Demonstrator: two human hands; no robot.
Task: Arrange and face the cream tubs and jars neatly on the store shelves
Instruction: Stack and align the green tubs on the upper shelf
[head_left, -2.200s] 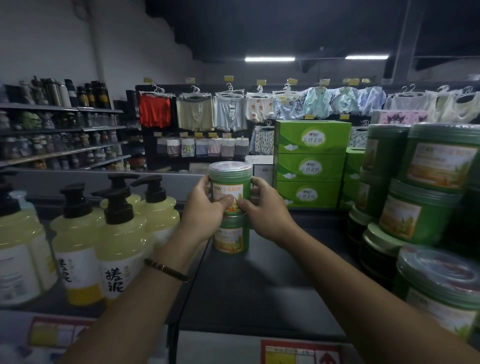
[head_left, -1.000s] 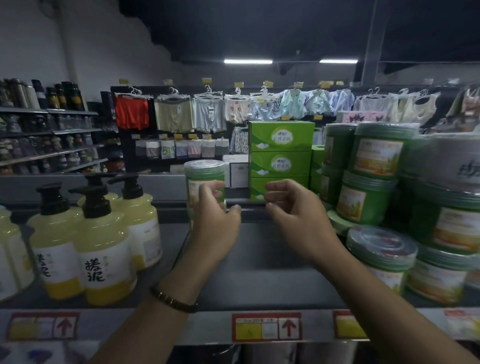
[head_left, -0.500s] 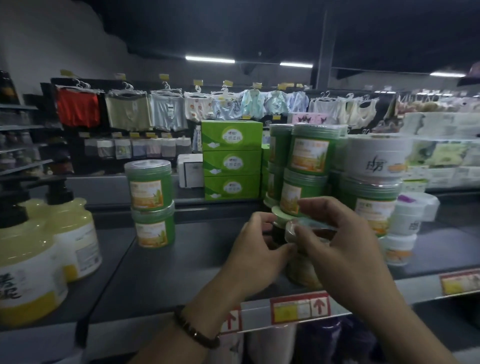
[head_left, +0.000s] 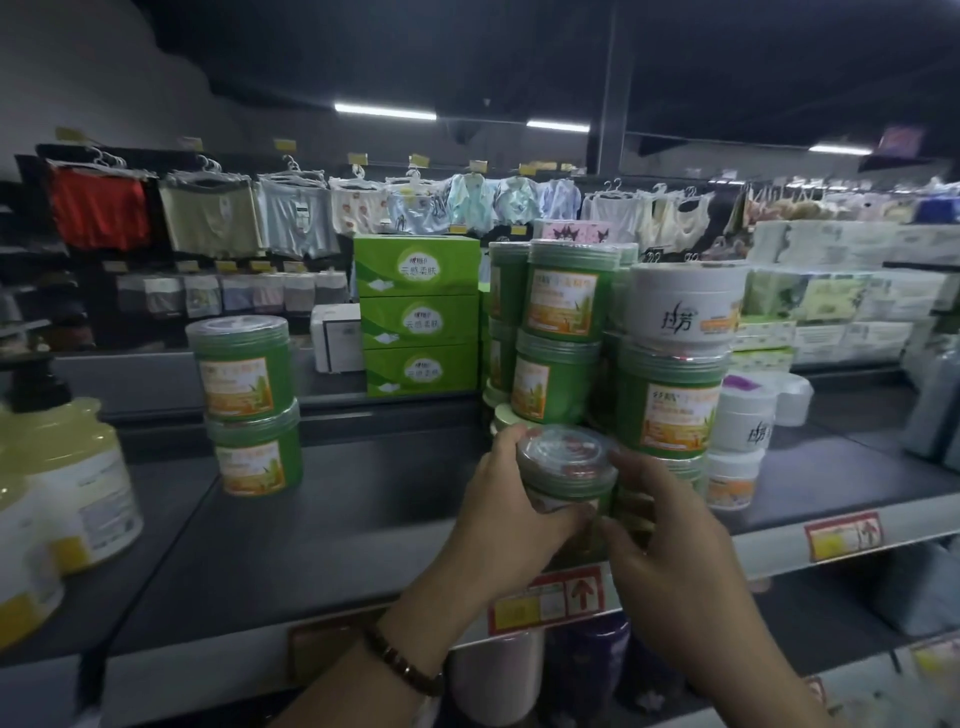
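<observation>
A green cream tub with a clear lid (head_left: 568, 467) stands at the front of the dark shelf (head_left: 322, 525). My left hand (head_left: 511, 512) grips its left side and my right hand (head_left: 670, 540) curls round its right side. Behind it rises a pile of green tubs (head_left: 563, 338) with a white tub (head_left: 685, 306) on top. Two green tubs (head_left: 244, 405) stand stacked one on the other at the left of the shelf, labels facing me. Small white jars (head_left: 740, 441) sit to the right of the pile.
Yellow pump bottles (head_left: 67, 478) stand at the far left. Green tissue boxes (head_left: 418, 322) are stacked behind the shelf. Underwear hangs on a rack at the back. Price tags (head_left: 548, 597) line the shelf's front edge, with more goods on the shelf below.
Both hands left the two-tub stack on the left and moved right to the big pile. They now hold a green tub at the shelf front. The view swung right.
</observation>
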